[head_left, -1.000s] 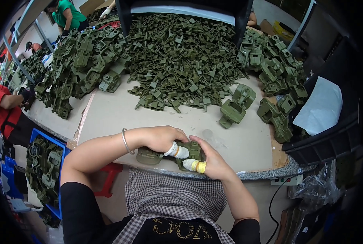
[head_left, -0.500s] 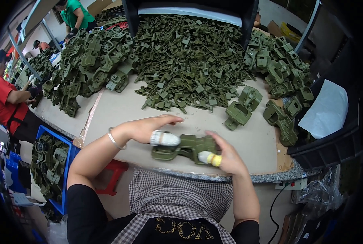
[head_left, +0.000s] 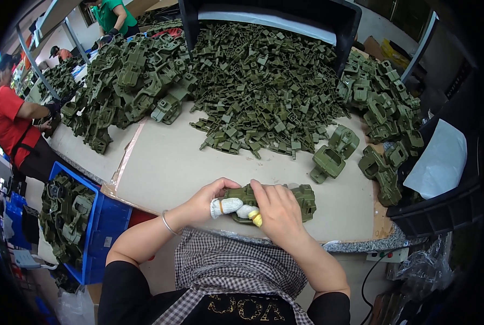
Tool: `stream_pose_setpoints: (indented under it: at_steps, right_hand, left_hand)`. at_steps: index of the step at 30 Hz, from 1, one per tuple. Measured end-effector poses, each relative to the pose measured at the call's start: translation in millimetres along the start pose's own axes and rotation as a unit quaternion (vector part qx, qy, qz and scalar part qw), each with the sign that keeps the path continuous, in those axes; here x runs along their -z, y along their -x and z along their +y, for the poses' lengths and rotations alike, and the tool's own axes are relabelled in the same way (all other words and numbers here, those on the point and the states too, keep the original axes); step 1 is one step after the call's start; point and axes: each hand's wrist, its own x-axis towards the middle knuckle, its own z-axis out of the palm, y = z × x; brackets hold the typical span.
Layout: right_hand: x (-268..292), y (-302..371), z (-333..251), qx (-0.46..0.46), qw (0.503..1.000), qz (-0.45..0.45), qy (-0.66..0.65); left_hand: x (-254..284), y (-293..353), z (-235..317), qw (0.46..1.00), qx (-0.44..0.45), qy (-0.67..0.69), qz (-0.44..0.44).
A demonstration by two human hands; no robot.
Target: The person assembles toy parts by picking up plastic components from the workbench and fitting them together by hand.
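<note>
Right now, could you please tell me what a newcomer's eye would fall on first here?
Probably the big heap of small green parts at the far middle of the table, with larger green pieces piled to its left and right. Nearer, by the front edge, the left hand and right hand hold one chunky green part. At lower left, a bright blue bin of green pieces also stands out.

Black short sleeves (head_left: 124,292), checked apron (head_left: 236,260), silvery bangle (head_left: 167,223), white thumb covers (head_left: 228,207), one yellow-banded
</note>
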Motion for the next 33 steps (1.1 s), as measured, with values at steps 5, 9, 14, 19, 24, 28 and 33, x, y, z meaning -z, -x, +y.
stream_pose_setpoints:
  at_steps: [5,9,14,19,24,28,33]
  right_hand:
    - [-2.4,2.7,-1.9,-0.034,0.999,0.007,-0.025]
    - [9.6,-11.0,2.9,-0.044,0.997,-0.061,-0.035]
    - [13.5,-21.4,13.1,-0.051,0.977,-0.189,-0.083]
    - [18.7,-28.6,11.4,-0.041,0.975,-0.196,-0.099]
    - [20.9,-14.7,2.5,-0.042,0.993,-0.086,-0.076]
    - [65.5,0.0,-7.5,-0.020,0.995,0.040,-0.093]
    - [65.6,34.2,13.2,-0.194,0.976,0.075,-0.062]
  left_hand:
    - [-1.8,0.3,0.4,0.999,-0.033,-0.026,-0.006]
    - [-3.4,-3.5,11.9,0.995,-0.022,-0.091,-0.025]
    - [-7.1,-2.2,6.2,0.995,-0.051,-0.084,-0.012]
    - [-6.5,1.1,1.7,0.993,-0.069,-0.091,0.005]
    - [-9.5,0.8,10.2,0.994,-0.050,-0.098,0.006]
    - [25.3,10.9,20.5,0.969,-0.174,-0.056,0.166]
    - [156.3,6.3,71.0,0.814,-0.247,0.079,0.520]
